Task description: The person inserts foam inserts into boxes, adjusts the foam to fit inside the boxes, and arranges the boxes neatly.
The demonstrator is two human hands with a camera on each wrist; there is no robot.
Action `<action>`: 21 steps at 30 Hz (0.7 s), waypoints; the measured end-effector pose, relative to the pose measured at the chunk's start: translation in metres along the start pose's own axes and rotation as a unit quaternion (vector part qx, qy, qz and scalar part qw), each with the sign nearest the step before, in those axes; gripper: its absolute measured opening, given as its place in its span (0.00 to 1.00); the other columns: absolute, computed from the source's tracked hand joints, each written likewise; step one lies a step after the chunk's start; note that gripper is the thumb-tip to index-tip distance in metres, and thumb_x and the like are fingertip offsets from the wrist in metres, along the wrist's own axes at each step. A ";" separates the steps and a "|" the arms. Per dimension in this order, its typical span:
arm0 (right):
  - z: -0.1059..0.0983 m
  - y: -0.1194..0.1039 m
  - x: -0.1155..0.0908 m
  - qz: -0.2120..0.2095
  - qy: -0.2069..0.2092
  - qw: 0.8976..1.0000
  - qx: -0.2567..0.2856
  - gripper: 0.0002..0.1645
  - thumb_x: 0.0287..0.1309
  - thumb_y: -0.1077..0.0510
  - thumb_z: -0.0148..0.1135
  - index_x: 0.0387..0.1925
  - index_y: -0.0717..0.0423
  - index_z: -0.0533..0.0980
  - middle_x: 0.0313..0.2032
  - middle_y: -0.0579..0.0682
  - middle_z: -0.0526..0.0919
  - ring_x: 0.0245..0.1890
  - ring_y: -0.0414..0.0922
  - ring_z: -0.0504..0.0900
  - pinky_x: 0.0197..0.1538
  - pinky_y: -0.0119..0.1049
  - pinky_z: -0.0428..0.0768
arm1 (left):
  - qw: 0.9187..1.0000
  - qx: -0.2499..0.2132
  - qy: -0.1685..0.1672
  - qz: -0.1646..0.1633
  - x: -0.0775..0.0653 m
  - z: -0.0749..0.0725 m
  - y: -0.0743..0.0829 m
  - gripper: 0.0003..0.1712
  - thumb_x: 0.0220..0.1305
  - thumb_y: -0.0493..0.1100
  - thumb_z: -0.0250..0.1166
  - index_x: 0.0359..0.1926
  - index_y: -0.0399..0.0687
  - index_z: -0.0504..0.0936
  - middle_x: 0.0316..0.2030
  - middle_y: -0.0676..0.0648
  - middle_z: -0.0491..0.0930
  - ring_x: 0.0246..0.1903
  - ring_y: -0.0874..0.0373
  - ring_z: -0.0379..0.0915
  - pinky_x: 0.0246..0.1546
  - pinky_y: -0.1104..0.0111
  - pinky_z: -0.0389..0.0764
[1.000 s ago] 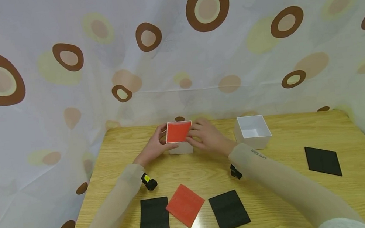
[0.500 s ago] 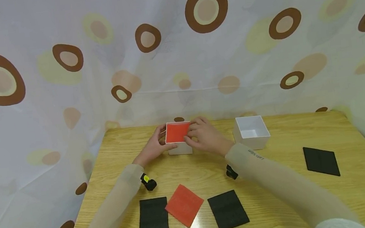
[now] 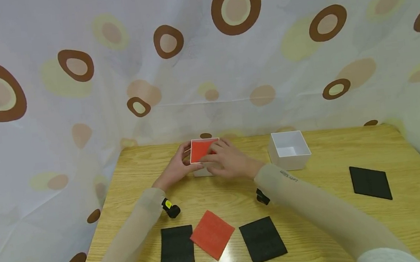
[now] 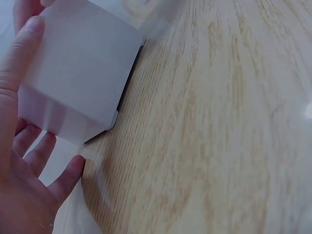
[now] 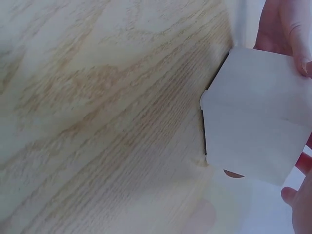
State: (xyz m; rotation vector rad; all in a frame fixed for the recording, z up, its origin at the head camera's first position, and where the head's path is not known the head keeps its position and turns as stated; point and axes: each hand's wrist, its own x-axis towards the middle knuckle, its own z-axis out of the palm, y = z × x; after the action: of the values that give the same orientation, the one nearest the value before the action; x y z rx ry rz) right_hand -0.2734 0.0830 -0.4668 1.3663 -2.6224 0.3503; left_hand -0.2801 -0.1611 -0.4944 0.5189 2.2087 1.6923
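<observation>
Near the table's far edge, my left hand (image 3: 174, 167) holds a white square box (image 3: 200, 173), its thumb on the front and its fingers round the left side. In the left wrist view, that box (image 4: 87, 63) rests on the table inside this grip. A red cloth-like square (image 3: 198, 149) lies in the box's open top. My right hand (image 3: 232, 158) reaches over the right rim, fingers extended across part of the red piece, thumb low at the front. The right fingertips are mostly out of the right wrist view, which shows the box's plain outer walls (image 5: 258, 107).
A second white box (image 3: 290, 156) stands open to the right. Nearer the front lie a red square (image 3: 213, 235) and black squares to its left (image 3: 177, 246) and right (image 3: 263, 240). Another black square (image 3: 371, 183) is at far right. A patterned curtain (image 3: 203, 63) hangs behind the wooden table.
My right hand has moved left from the box's right rim, and its fingers now cover more of the red piece inside. The left hand keeps its hold.
</observation>
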 end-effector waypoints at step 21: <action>-0.007 0.012 -0.012 0.005 0.057 0.998 -0.009 0.09 0.71 0.55 0.62 0.40 0.51 0.86 0.42 0.46 0.89 0.57 0.54 0.78 0.73 0.63 0.62 | 1.000 0.009 0.016 0.007 0.009 -0.001 -0.018 0.53 0.66 0.44 0.75 0.81 0.51 0.51 0.78 0.47 0.57 0.76 0.46 0.59 0.70 0.50 0.70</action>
State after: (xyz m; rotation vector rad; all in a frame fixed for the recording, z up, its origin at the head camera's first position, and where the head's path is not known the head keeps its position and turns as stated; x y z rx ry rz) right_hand -0.2765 0.1013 -0.4646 1.2887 -2.5335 0.3935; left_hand -0.2901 -0.1620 -0.5117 0.5151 2.2503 1.7001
